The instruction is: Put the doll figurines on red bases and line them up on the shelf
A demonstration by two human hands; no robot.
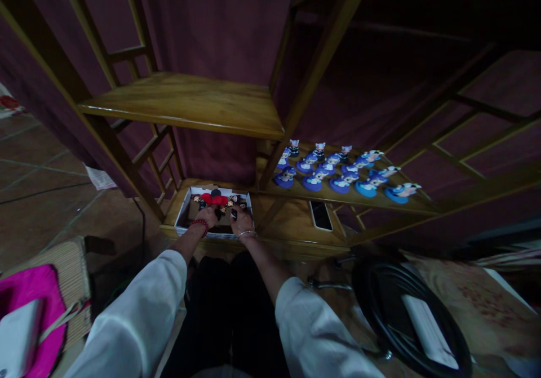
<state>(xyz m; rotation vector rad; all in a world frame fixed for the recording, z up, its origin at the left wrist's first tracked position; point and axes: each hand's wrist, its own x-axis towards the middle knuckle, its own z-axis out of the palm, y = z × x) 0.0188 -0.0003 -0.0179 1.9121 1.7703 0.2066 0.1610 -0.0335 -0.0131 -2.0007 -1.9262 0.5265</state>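
Note:
A shallow white cardboard box [182,213] stands on the low wooden shelf, with small dark and red figurines [214,199] along its far side. My left hand [206,216], with a red bead bracelet, reaches into the box. Its fingers are bent together beside a dark figurine, and what they hold is too small to make out. Inside the box's right part, my right hand [242,221], wearing a silver bangle, is closed on a small black object [234,213]. Both wrists cross the box's near edge.
Several blue and purple figurines [318,179] stand in rows on the shelf to the right. A phone [321,215] lies below them. Overhead on the left juts a wooden shelf [186,99]. A black round-rimmed stool [367,288] and a woven seat [71,276] flank me.

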